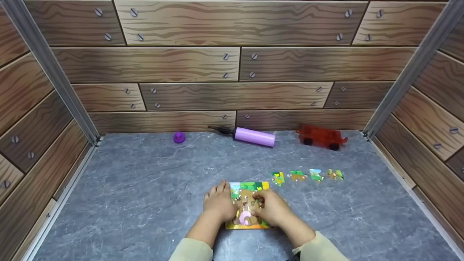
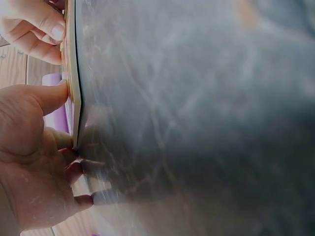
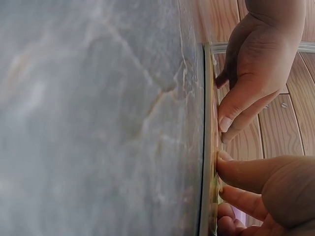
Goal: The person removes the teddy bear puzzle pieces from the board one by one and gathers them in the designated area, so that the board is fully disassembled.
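Observation:
A brightly coloured jigsaw puzzle board [image 1: 246,227] with a brown bear picture lies in front of me. My left hand [image 1: 219,204] rests along its left side, fingers stretched past the edge. In the left wrist view the left thumb [image 2: 53,97] touches the board's top face. Over the right half of the puzzle, my right hand [image 1: 273,208] has bent fingers. Its thumb [image 3: 243,172] and forefinger set their tips on the picture, a little apart. Whether they pinch a puzzle piece I cannot tell, as the hand covers that part.
Several loose puzzle pieces [image 1: 297,176] lie in a row beyond the board, to the right. Along the back wall stand a small purple toy [image 1: 178,137], a purple hand pump [image 1: 255,137] with a black nozzle, and a red toy wagon [image 1: 320,136]. Wood-patterned walls [image 1: 239,65] enclose the grey surface.

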